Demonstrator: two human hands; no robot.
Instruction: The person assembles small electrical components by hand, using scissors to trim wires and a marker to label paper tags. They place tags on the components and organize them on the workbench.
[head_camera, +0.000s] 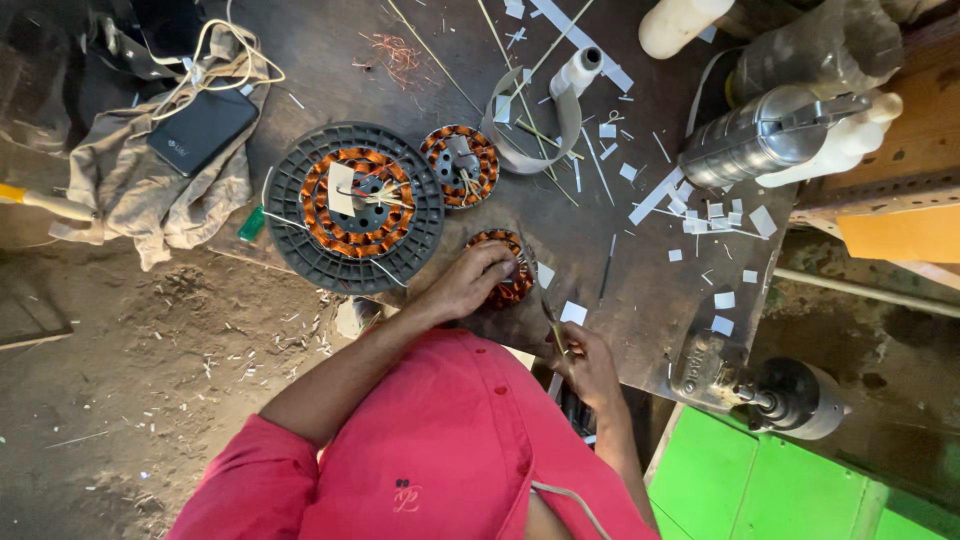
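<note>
Copper-wound stator (508, 283) lies at the table (640, 290) edge, close to the body for reach. The left hand (470, 283) rests on it, fingers curled over its rim, steadying it. The right hand (590, 365), just beside, has fingers pinched on a thin tool (553, 325) angled toward the windings.

At the centre of the frame, the person's left hand (470, 283) rests on a small copper-wound stator (505, 280) lying on the dark worktable (640, 290). Just lower right, the right hand (590, 368) grips a thin tool (553, 325) at the table edge. Two more stators (358, 205) (460, 165) lie upper left of them, and white paper slips (715, 215) lie scattered to the right.
</note>
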